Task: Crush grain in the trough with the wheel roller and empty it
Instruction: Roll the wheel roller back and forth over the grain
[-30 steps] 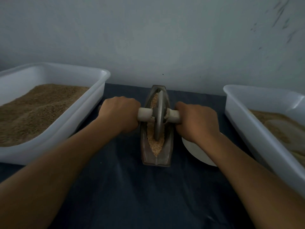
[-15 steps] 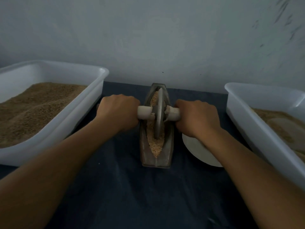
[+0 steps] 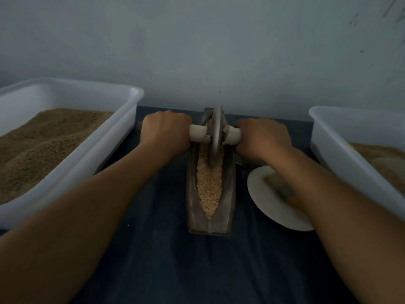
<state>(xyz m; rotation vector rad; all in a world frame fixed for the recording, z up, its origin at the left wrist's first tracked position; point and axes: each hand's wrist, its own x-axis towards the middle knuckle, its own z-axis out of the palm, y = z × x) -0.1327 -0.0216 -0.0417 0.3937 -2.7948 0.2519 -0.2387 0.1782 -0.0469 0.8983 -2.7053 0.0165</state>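
Metal-grey wheel roller (image 3: 217, 132) stood at the far end of the long dark boat-shaped trough (image 3: 210, 183), left hand (image 3: 165, 130) and right hand (image 3: 263, 139) each clenched on its pale axle; pale grain (image 3: 209, 189) stretched toward the person along the trough's length, on dark blue cloth (image 3: 175, 260) before a grey wall (image 3: 197, 40)

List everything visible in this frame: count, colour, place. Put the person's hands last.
trough: 1, grey metal, centre of table
grain: pale tan, inside the trough
wheel roller: 1, grey disc with white handles, at the trough's far end
tubs: 2, white, left and right, holding brown grain
plate: 1, white, right of the trough
table cloth: 1, dark blue
wall: grey, behind
left hand: grips the left handle
right hand: grips the right handle
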